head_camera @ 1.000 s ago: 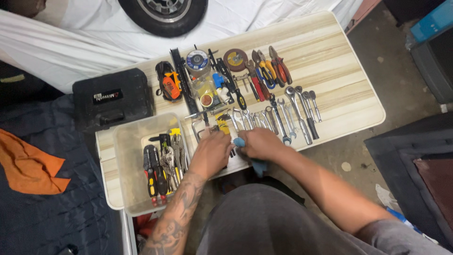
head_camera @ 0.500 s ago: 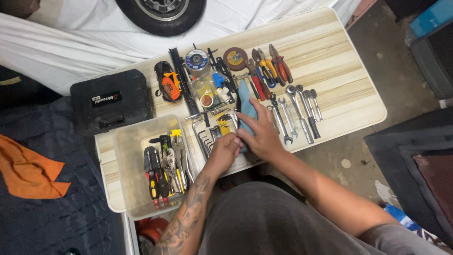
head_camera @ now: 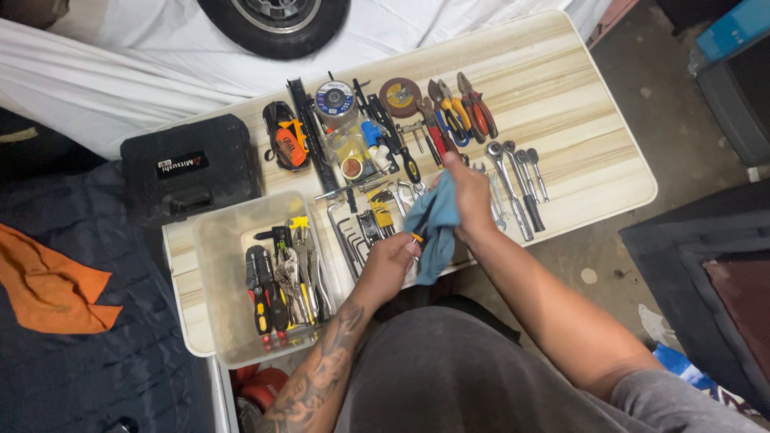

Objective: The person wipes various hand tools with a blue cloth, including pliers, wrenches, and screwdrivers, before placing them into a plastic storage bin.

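Right hand (head_camera: 469, 196) grip clenched on soft blue cloth (head_camera: 433, 228); left hand (head_camera: 389, 261) grip clenched on black-shafted tool (head_camera: 423, 218) over pale wood-grain table (head_camera: 561, 104).

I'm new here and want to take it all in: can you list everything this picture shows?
table: one, pale wood grain, centre
cloth: one, blue, held over the table's near edge
screwdriver: one, dark shaft with an orange collar, mostly wrapped in the cloth
wrenches: several, silver, in a row on the table
pliers: a few, red, orange and blue handles, far side of the table
grinding discs: two, grey and brown, far side
bin: one, clear plastic, table's left end, holding tools
case: one, black, left of the table
tyre: one, black, top edge
rag: one, orange, far left
left hand: holds the screwdriver's near end
right hand: grips the cloth
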